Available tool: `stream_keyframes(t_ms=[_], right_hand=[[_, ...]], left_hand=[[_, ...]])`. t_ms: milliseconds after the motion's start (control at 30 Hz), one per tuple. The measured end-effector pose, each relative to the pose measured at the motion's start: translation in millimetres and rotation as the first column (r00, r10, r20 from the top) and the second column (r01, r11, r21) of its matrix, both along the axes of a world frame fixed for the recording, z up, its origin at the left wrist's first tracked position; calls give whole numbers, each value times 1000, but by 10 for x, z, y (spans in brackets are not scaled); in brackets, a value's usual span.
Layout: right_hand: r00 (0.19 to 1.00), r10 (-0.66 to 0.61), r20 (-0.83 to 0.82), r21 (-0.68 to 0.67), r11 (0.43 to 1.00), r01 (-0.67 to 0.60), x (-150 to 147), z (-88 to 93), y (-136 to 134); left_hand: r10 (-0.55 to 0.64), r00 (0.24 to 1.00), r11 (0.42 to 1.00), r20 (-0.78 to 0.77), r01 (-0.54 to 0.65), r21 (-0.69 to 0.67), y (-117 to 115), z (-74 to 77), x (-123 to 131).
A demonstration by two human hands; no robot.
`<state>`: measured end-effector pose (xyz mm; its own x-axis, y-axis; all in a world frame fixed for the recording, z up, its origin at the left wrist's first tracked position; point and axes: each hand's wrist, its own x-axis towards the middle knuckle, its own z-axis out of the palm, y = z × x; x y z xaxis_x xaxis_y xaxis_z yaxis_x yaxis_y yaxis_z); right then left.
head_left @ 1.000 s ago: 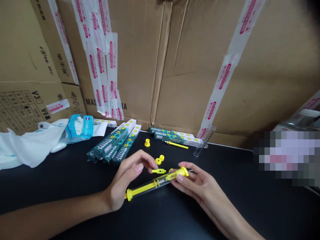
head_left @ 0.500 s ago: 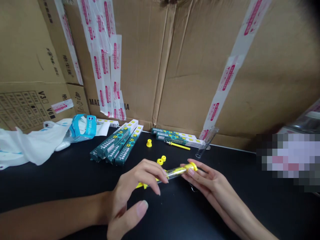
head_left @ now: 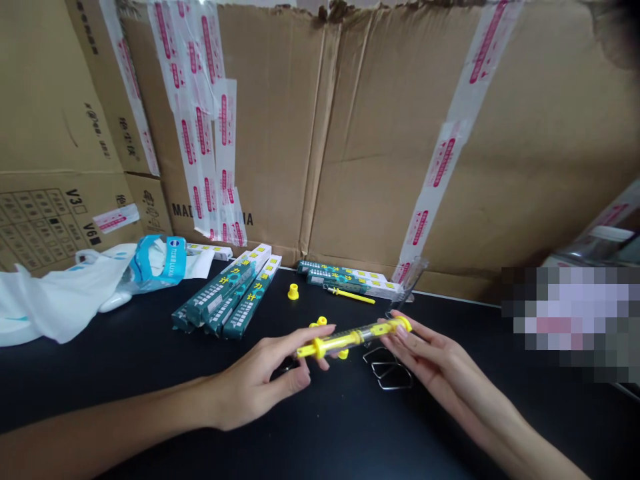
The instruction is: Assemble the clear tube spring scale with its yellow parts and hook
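A spring scale (head_left: 353, 339) with a clear tube and yellow inner parts lies across both hands, tilted slightly up to the right. My right hand (head_left: 425, 353) pinches its yellow right-end cap between thumb and fingers. At the other end my left hand (head_left: 265, 377) has its fingers around the yellow collar, with the index finger behind the tube and the thumb below. Part of a dark ring or hook shows by that thumb. Beneath the tube, small yellow caps (head_left: 343, 354) lie partly hidden, and bent metal wire hooks (head_left: 393, 375) rest near my right hand.
Several green and white boxes (head_left: 230, 293) lie at the left; more boxes (head_left: 350, 279) sit against the cardboard wall (head_left: 270, 153). Nearby are a yellow cap (head_left: 293, 291), a yellow rod (head_left: 353, 295) and a clear tube (head_left: 413, 283). White plastic bags (head_left: 65, 293) lie far left.
My left hand has turned and dropped its raised fingers to the scale's left end, uncovering the yellow collar. The scale and right hand have shifted slightly right, and the wire hooks now show more.
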<state>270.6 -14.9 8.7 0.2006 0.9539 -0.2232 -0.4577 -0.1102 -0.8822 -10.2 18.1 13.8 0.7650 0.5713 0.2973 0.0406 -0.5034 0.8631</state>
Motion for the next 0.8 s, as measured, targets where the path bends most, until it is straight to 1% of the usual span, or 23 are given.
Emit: stream_keyframes(t_ms=[67,167,267,433,500,533,600,633,667,700,733,800], right_hand=[[1000,18,1,24,1000,-18,18,4,3],[998,55,27,45,997,-56,31,5,4],[995,74,64,56,995,-77,22,19,-10],[991,66,118,114,990,-79,0,57,-39],[988,68,137,133,987,-86,-6,66,-46],[988,67,142,143,986,-87,-11,69,-50],[986,85,142,162,981,-108,-32,73,-62],[984,105,140,170,977,-129,-50,75,-71],[981,130,141,178,972,-154,-72,77,-81],[977,158,146,185,965,-184,-97,79,-94],[971,185,152,192,958,-213,-123,80,-107],[960,224,170,201,945,-257,-171,80,-131]], left_hand=[[-61,998,998,28,62,-24,1,-6,-2],[-92,994,995,66,94,-27,-6,-7,8],[-59,996,997,62,62,-43,-18,-4,26],[70,995,992,73,-62,-113,-6,-37,37],[57,996,993,70,-49,-107,2,-53,29],[25,999,996,45,-21,-85,1,-56,24],[-39,998,999,-58,41,33,-14,-51,15],[-60,991,989,-121,76,126,-27,-44,12],[-76,982,965,-174,116,235,-42,-35,11],[-95,972,924,-214,166,345,-57,-27,11],[-121,963,870,-242,220,442,-71,-21,13],[-170,951,756,-260,295,584,-90,-20,17]])
